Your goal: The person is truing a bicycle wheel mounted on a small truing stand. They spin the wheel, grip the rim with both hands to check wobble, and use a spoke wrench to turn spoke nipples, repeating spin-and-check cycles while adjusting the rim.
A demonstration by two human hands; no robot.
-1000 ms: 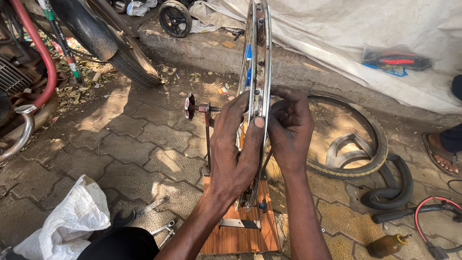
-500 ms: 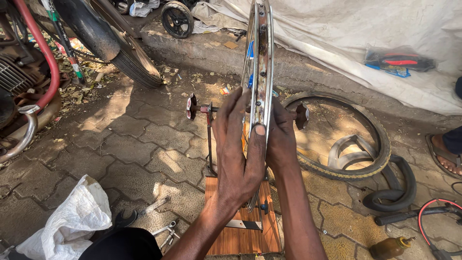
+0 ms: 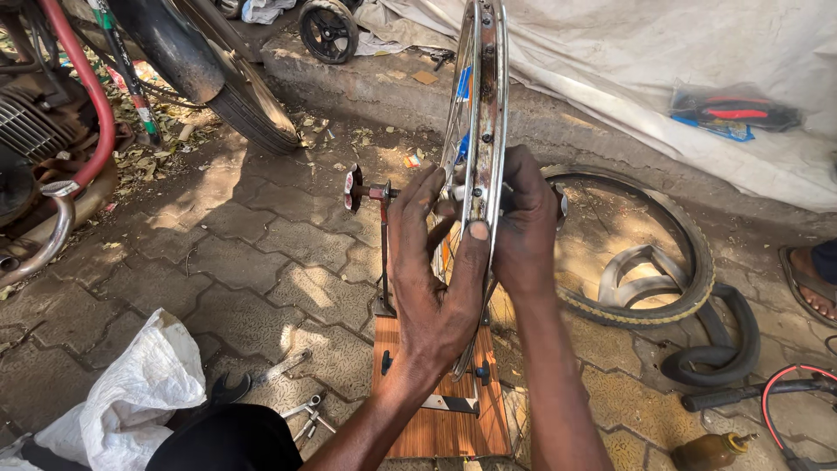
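Bicycle wheel rim (image 3: pixel 485 113): being held upright, edge-on to the camera, on a stand above a wooden board (image 3: pixel 436 410) lying on the paved ground.
Left hand (image 3: pixel 436 262): being stretched upward, fingers spread against the rim's left side, thumb being pressed on the rim's edge; open, not closed around anything.
Right hand (image 3: pixel 526 222): being curled against the rim's right side, fingers being hidden behind it; grip cannot be told.
Loose tyre (image 3: pixel 671 288): lying flat at right.
White bag (image 3: pixel 139 392): lying at lower left.
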